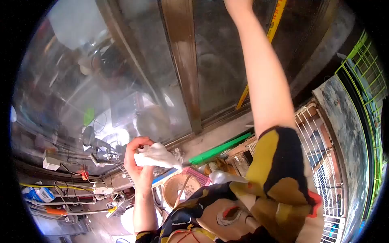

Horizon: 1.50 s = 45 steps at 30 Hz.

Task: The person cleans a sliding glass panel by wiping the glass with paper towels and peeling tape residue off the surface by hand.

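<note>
My left hand (pixel 139 164) is closed around a crumpled white cloth or tissue (pixel 156 156), held in front of the lower part of a glass pane (pixel 137 101). One end of the white bundle sticks out to the right of my fingers. My right arm stretches up along the glass to the top edge of the view. Only the wrist end of my right hand (pixel 239 5) shows there, and its fingers are cut off. A brown upright frame bar (pixel 182 52) stands between my hands. Right of it, a yellow strip with red markings (pixel 275 18) runs behind my arm.
Below the glass are a green bar (pixel 219 148) and a round tan container (pixel 169 187) with a stick in it. Cables and a white socket box (pixel 102 188) are at lower left. A white wire rack (pixel 324 170) and green wire mesh (pixel 370 69) stand at right.
</note>
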### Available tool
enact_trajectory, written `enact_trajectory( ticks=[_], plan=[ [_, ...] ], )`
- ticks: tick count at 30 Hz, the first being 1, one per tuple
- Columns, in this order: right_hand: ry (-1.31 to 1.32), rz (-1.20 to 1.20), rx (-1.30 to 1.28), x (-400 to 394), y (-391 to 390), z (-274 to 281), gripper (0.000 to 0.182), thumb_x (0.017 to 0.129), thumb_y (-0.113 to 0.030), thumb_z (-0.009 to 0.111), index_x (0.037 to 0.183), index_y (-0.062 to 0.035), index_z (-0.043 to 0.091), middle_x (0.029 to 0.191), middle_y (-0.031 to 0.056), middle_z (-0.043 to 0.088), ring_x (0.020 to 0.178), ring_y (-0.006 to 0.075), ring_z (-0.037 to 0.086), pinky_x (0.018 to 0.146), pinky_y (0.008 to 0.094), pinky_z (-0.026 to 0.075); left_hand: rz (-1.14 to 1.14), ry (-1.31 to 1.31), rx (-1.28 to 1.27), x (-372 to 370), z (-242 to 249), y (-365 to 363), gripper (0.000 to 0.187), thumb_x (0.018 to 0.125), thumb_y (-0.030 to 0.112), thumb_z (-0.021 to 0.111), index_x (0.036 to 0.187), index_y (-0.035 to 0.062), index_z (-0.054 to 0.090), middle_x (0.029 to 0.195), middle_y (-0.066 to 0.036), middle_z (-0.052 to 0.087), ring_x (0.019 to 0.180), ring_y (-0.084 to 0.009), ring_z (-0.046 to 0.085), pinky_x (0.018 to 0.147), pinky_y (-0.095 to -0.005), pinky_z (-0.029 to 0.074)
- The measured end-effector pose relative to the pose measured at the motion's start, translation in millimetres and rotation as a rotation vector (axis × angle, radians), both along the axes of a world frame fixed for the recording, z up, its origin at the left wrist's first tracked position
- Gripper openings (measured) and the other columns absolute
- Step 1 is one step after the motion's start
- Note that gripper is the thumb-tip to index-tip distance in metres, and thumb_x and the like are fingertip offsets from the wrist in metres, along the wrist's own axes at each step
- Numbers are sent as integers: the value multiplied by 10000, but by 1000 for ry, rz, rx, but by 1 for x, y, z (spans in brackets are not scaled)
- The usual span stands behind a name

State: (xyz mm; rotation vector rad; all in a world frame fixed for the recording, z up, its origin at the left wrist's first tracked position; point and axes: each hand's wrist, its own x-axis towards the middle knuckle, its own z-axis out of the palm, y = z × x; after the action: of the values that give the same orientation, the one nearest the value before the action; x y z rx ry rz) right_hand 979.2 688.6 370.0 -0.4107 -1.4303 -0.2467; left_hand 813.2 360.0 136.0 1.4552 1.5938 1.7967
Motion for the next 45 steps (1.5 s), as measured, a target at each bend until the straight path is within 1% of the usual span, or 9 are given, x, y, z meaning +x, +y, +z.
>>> enact_trajectory(
  ticks=[9,16,20,23,28,35,37,41,45],
  plan=[
    [317,41,-750,47,14,-413,146,843,-17,642,939,-9,532,893,97,533,786,245,579,712,359,461,65,-42,-74,-7,-22,-9,350,768,86,678,1091,8,570,963,-60,609,862,-125,544,798,-252,432],
    [825,119,-1288,116,57,-562,224,820,94,648,1040,90,606,966,134,641,756,211,636,608,303,560,92,-44,-173,-4,-44,1,320,766,108,689,1053,13,583,947,-58,609,864,-123,542,787,-252,428],
    [1153,-152,-1364,118,58,-588,214,788,122,659,997,138,619,939,216,657,667,237,642,527,303,559,81,-48,-242,-5,-58,1,288,785,84,637,1053,4,570,972,-60,593,886,-126,548,791,-252,438],
    [1190,-322,-1528,114,73,-606,280,877,-8,635,660,-2,459,625,56,471,561,171,445,541,387,469,112,1,-277,-14,-82,-2,286,800,105,646,1058,7,569,986,-66,579,887,-135,551,785,-254,443],
    [1115,-250,-1447,111,72,-647,216,905,-47,513,705,30,541,729,138,544,570,242,510,539,374,465,162,-113,-326,-18,-99,-12,299,761,85,662,1030,0,564,930,-74,598,841,-144,542,766,-252,426],
    [1554,432,-1137,55,37,-705,346,903,-215,395,600,-66,468,702,120,506,588,284,453,615,433,444,164,-196,-336,-22,-110,-21,318,742,63,662,1036,1,557,939,-73,597,849,-136,533,778,-244,412],
    [1044,44,-1340,24,16,-756,134,735,30,563,638,-44,506,584,90,528,552,216,561,501,407,461,158,-194,-329,-23,-108,-20,321,741,65,662,1038,1,557,946,-74,596,853,-137,535,783,-245,413],
    [287,-222,-1534,-37,-55,-684,202,730,-40,635,572,-45,509,601,46,576,611,185,531,592,370,442,137,-183,-312,-21,-102,-16,327,744,81,666,1041,0,557,952,-76,597,857,-141,541,788,-249,422],
    [444,-90,-1541,-26,-46,-677,247,747,-22,606,551,-54,460,594,37,512,585,177,481,567,393,429,129,-151,-284,-17,-96,-4,326,754,98,667,1045,1,558,953,-80,602,846,-142,547,774,-254,432]
  ],
)
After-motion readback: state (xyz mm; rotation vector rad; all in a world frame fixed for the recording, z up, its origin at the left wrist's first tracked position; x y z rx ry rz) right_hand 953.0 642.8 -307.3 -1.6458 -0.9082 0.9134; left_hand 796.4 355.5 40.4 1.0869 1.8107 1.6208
